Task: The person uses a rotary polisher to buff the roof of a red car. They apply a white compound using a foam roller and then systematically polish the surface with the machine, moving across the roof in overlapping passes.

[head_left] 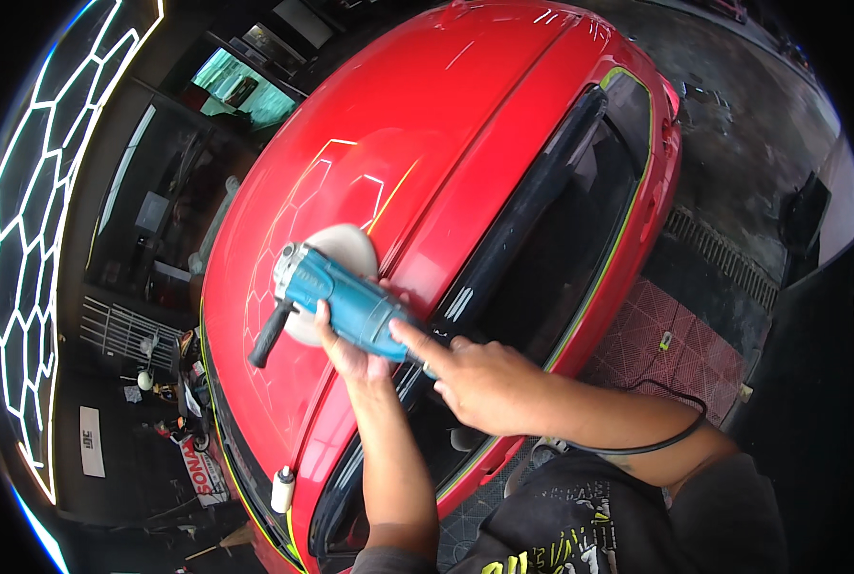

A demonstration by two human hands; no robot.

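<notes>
- Teal-bodied power polisher [350,304]: on the glossy red car roof [417,105], round white pad [352,247] against the panel.
- Your left hand [358,360]: wrapped round the polisher body, over the roof.
- Your right hand [479,385]: clasped at its rear, index finger extended, close to the left.
- White dark-capped bottle [282,492]: roof's near left corner.
- Black cord [680,436]: beside roof, by your right forearm.
</notes>
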